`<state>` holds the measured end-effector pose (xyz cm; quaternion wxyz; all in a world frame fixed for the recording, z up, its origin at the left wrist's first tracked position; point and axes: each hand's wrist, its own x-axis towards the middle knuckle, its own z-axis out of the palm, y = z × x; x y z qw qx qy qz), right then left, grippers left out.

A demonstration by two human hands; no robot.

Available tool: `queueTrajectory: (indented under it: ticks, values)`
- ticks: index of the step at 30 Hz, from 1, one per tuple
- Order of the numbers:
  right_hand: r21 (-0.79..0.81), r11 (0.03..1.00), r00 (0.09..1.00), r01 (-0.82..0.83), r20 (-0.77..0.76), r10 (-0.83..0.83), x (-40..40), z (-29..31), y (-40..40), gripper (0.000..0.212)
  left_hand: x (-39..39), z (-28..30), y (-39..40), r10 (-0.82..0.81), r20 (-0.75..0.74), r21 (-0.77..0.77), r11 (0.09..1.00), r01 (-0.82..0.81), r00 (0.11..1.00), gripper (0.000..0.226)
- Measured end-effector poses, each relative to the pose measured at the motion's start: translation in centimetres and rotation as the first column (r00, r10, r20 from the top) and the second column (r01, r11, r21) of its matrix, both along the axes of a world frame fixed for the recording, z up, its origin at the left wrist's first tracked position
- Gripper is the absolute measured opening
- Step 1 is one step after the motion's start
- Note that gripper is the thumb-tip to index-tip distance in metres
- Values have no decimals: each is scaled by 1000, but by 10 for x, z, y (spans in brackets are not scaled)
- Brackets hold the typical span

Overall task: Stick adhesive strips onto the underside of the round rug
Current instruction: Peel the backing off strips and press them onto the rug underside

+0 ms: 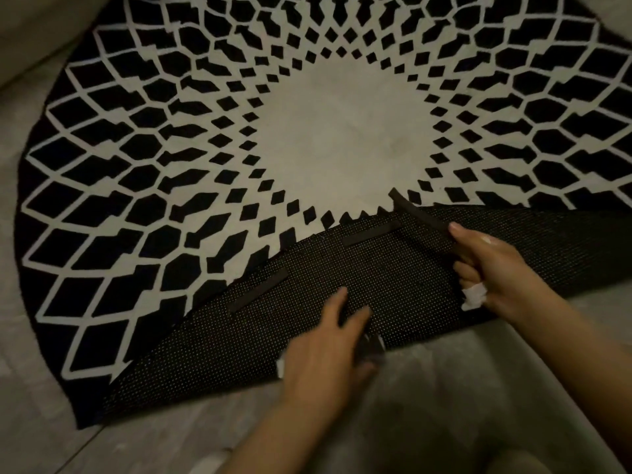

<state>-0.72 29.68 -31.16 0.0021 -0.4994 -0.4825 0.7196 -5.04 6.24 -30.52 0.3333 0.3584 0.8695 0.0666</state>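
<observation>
Seen from above, a round black-and-cream rug with a spiral diamond pattern (pixel 239 148) lies on a pale grey wood-look floor (pixel 41 388). Its near edge is folded over toward the middle, likely so the black dotted non-slip underside (pixel 393 278) faces up for sticking. Two dark rectangular adhesive strips already lie flat on that backing: one to the left (pixel 259 290), one farther in near the fold line (pixel 371 233).

At right, the right hand (pixel 492 268) has its fingers curled round a third dark adhesive strip (pixel 419 212), which slants up and away over the fold toward the cream centre. It appears to be held clear of the backing until it is positioned. Scraps of white paper (pixel 473 297), probably peeled liner, are tucked in the same hand near the little finger.

Nearer and left of it, the left hand (pixel 328 343) reaches forward with fingers straight and slightly spread, fingertips resting on the backing, seemingly pinning the folded flap flat. Something small and dark sits under its thumb side; what it is cannot be told.
</observation>
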Motion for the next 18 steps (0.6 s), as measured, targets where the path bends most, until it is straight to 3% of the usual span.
queueTrajectory:
  ticks: [2, 4, 6, 11, 16, 18]
  values:
    - [164, 986, 995, -26, 99, 10, 2, -2, 5, 15, 17, -13, 11, -127, 40, -56, 990, 129, 991, 75]
    - [359, 930, 975, -82, 223, 0, 5, -6, 16, 8, 22, -27, 13, -156, 20, -75, 985, 157, 988, 77]
    - [467, 882, 967, -59, 247, -67, 10, -11, 29, 9, 22, -40, 5, -146, -61, -25, 989, 145, 987, 82]
    - [372, 925, 961, 76, 219, -167, 32, -26, 36, 8, 20, -52, -2, -279, -330, 69, 946, 318, 902, 83]
    - [245, 964, 967, 102, 203, -154, 49, -35, 22, 13, 17, -60, -27, -337, -339, 54, 925, 376, 878, 74]
    - [196, 974, 969, 116, 195, -155, 54, -39, 8, 15, 11, -66, -49, -355, -373, 85, 907, 412, 857, 56]
